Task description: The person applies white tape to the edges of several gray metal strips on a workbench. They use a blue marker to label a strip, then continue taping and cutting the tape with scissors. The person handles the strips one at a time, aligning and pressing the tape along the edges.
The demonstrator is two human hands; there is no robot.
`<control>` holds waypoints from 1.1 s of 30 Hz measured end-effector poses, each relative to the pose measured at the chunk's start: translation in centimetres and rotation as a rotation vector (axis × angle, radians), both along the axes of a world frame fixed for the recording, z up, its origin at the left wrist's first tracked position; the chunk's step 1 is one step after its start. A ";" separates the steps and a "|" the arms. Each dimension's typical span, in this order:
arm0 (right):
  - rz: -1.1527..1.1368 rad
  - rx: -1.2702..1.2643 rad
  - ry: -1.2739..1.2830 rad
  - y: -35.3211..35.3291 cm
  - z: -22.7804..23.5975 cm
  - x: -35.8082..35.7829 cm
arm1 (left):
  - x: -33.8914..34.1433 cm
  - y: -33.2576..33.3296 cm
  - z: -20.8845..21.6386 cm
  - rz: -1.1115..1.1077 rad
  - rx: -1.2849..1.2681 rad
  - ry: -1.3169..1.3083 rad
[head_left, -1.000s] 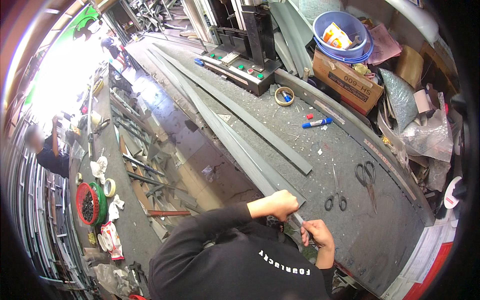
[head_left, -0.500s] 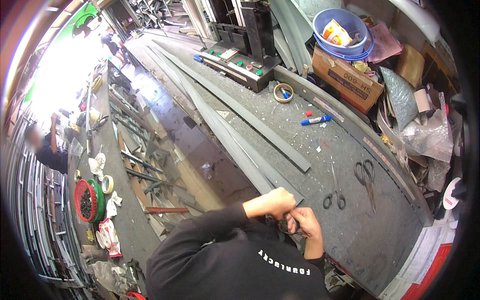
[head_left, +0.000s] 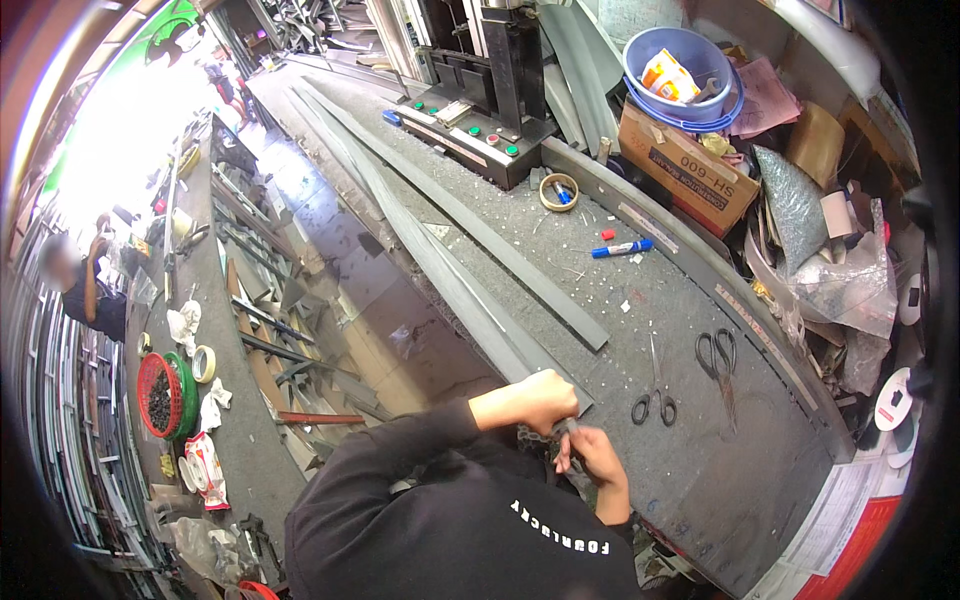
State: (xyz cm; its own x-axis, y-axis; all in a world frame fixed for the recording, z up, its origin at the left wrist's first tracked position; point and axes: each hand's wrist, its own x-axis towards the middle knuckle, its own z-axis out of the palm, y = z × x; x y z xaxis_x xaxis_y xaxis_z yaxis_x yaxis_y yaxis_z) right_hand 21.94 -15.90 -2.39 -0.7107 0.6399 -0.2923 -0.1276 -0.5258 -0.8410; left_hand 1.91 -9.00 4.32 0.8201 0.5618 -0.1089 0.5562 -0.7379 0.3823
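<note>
My left hand (head_left: 545, 398) squeezes a grey strip (head_left: 567, 426) by the counter's (head_left: 690, 480) edge. My right hand (head_left: 594, 457) curls close, its hold too blurry to tell.

Left hand (head_left: 545, 400) clenched, right hand (head_left: 598, 458) just beside, fingers (head_left: 580, 441) curled

"What lies right of the strips (head_left: 480, 235)?"
"Two pairs of scissors (head_left: 722, 372), side by side on the worktop (head_left: 720, 500), with a marker (head_left: 622, 249) beyond them."
"And the bucket (head_left: 690, 112)?"
"On the carton (head_left: 685, 170), right of the marker."
</note>
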 end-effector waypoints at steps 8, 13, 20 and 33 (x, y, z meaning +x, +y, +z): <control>0.113 0.235 -0.457 -6.1 4.2 7.8 | -2.0 1.6 14.4 0.181 0.580 -0.494; -0.486 -0.092 -0.467 -11.0 22.5 16.6 | -0.6 2.9 14.8 0.184 0.491 -0.472; 0.113 0.419 -1.456 -11.5 13.7 14.7 | 1.3 1.8 2.6 0.104 0.175 -0.165; -0.446 0.911 -0.841 -2.5 2.8 0.8 | 0.4 -1.8 -1.3 0.057 0.063 -0.131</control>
State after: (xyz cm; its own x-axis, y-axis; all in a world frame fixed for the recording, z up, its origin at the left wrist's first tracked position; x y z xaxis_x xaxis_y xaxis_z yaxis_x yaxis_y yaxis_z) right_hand 22.79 -18.44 0.39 -0.2026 0.9721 0.1186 0.5913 0.2180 -0.7764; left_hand 2.33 -10.75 3.05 0.7917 0.6100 0.0336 0.5462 -0.7313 0.4084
